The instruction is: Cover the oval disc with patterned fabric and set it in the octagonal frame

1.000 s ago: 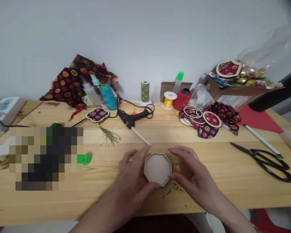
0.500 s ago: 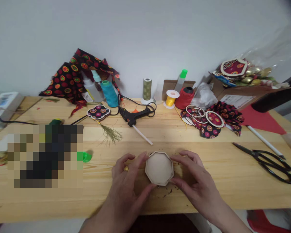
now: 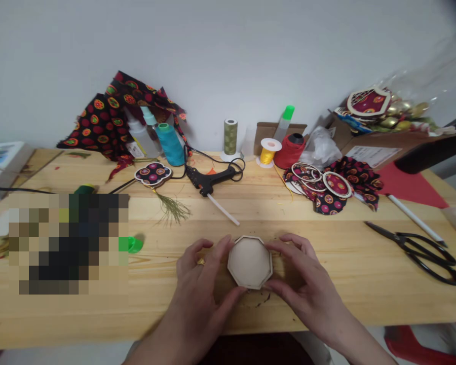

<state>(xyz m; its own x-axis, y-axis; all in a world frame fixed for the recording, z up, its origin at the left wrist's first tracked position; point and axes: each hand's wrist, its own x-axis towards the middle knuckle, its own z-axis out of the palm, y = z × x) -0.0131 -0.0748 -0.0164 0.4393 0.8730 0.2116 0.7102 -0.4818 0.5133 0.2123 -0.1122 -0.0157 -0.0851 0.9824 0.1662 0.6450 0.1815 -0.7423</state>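
Beige tray between fingers, near table edge, scissors well apart.

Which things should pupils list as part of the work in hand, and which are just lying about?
In the work:
pale octagonal piece, between left hand and right hand

Apparently lying about, untouched:
scissors
glue gun
teal thread spool
flower-shaped ornament

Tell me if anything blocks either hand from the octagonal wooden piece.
Nothing visible does. The left hand and right hand are at opposite sides of the octagonal wooden piece, fingers and thumbs at its edge. The glue gun lies beyond, not between.
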